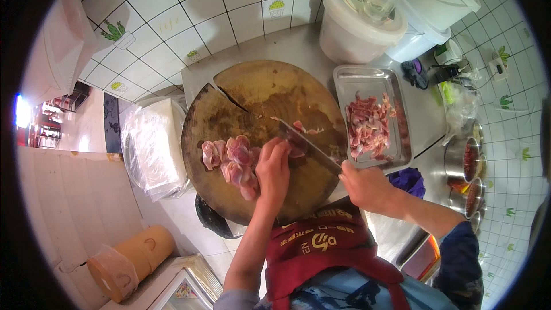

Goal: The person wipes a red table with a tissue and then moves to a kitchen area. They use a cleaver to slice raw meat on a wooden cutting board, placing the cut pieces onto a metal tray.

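Note:
A round wooden chopping block, with a deep crack on its far left, lies before me. My right hand is closed around the handle of a kitchen knife, whose blade slants across the block. Beside the blade, my left hand presses a piece of raw meat to the wood with bent fingers. Several whole pieces that look like raw poultry gizzards are heaped left of that hand. Small cut scraps rest just beyond the blade. Sliced meat fills part of a metal tray at the right.
White lidded tubs stand behind the tray, one with a clear jar on top. Plastic bags are stacked left of the block. Steel pots line the right wall. A tiled wall bounds the far side.

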Motion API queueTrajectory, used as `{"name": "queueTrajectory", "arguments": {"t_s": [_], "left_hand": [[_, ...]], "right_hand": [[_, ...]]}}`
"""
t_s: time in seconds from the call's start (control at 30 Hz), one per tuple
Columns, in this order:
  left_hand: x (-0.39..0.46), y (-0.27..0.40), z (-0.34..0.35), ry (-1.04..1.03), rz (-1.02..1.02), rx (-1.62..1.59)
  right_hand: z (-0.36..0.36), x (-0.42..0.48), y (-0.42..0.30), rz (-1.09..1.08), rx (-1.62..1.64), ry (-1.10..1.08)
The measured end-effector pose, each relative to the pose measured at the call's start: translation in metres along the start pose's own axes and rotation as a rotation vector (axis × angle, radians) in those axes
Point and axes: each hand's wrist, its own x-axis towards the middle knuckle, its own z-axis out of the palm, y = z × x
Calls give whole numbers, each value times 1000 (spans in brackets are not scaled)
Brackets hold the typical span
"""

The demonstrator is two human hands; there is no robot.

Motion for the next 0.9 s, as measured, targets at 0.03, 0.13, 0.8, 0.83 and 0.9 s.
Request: {"name": "queueTrajectory", "arguments": {"t_s": [0.03, 0.13, 0.8, 0.83, 0.9], "left_hand": [[-1, -2, 1, -3, 20, 4], [-2, -2, 1, -7, 5, -11], [-16, 12, -17, -197, 111, 56], [-15, 16, -21, -195, 102, 50], [-9, 17, -39, -113, 119, 100]], "right_hand": [[0, 0, -3, 11, 40, 31], [-5, 4, -13, -5, 56, 58], [7, -1, -10, 108, 46, -29], [5, -3, -9, 114, 30, -12], [8, 1, -10, 85, 42, 47]]}}
